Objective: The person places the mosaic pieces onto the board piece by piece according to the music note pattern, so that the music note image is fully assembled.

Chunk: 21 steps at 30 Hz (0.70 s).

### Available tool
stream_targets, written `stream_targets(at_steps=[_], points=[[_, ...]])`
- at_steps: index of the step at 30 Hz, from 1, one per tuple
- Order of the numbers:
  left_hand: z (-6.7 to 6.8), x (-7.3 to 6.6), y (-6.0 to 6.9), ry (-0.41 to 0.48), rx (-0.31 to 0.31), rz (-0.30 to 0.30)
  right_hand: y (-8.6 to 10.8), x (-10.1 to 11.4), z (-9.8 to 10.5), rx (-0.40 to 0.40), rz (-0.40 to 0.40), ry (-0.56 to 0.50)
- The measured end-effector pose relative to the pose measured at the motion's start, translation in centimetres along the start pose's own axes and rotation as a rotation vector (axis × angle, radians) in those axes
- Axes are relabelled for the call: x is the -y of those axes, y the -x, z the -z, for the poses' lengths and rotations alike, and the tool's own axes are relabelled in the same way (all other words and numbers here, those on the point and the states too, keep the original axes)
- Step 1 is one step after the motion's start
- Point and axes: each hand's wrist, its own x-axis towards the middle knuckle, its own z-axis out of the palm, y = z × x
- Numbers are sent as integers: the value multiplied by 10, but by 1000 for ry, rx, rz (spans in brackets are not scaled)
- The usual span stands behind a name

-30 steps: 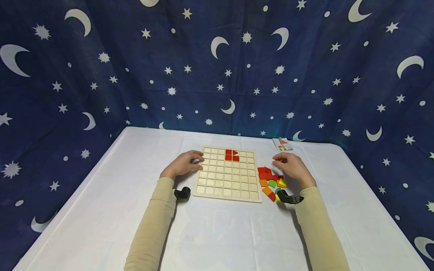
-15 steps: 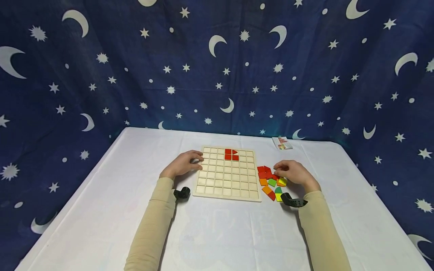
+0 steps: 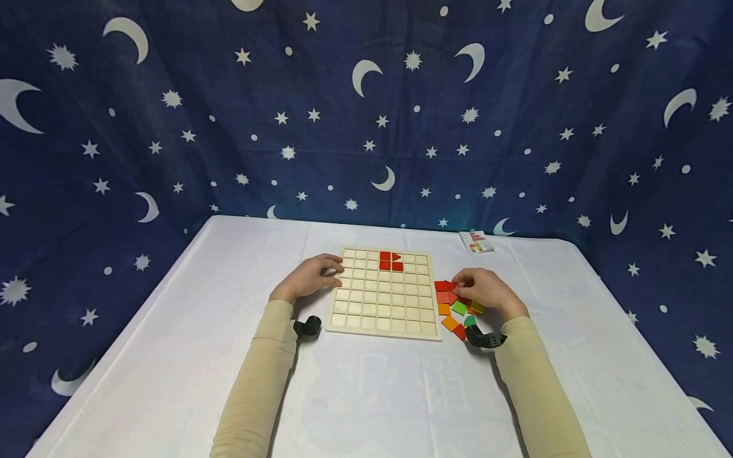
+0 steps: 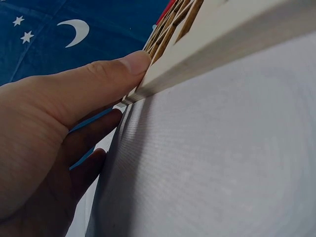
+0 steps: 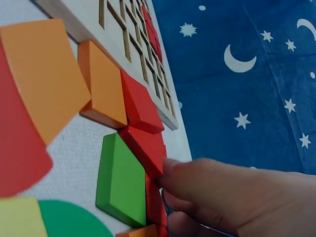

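Observation:
My left hand (image 3: 306, 278) rests at the left edge of the wooden grid board (image 3: 371, 296); in the left wrist view its thumb touches the board's side (image 4: 197, 66), with the other fingers loosely bent below. Several red pieces (image 3: 385, 265) sit in the board's far rows, one of them triangular. Right of the board, my right hand (image 3: 487, 289) is over the loose pieces. In the right wrist view its thumb touches a red block (image 5: 145, 145) beside a green block (image 5: 121, 180); the other fingertips are partly hidden, and no piece is seen lifted.
Orange pieces (image 3: 444, 309) and a dark green piece (image 3: 470, 321) lie among the loose ones, close to the board's right edge. A small printed card (image 3: 476, 242) lies farther back on the white table (image 3: 389, 394). A dark blue cloth (image 3: 321, 83) stands behind.
My right hand has come down from beyond the loose pieces and then slid left onto the red ones. My left hand and the board look unmoved.

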Motion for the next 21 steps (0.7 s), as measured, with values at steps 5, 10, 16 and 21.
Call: stream_targets(at_steps=[5, 10, 16, 21], points=[[6, 10, -6, 14, 18, -20, -5, 7, -1, -25, -74, 26], [12, 19, -13, 25, 38, -37, -6, 11, 0, -76, -200, 29], [20, 28, -19, 27, 67, -61, -3, 19, 2, -53, -212, 37], [28, 36, -24, 32, 77, -90, -3, 26, 0, -48, -189, 51]])
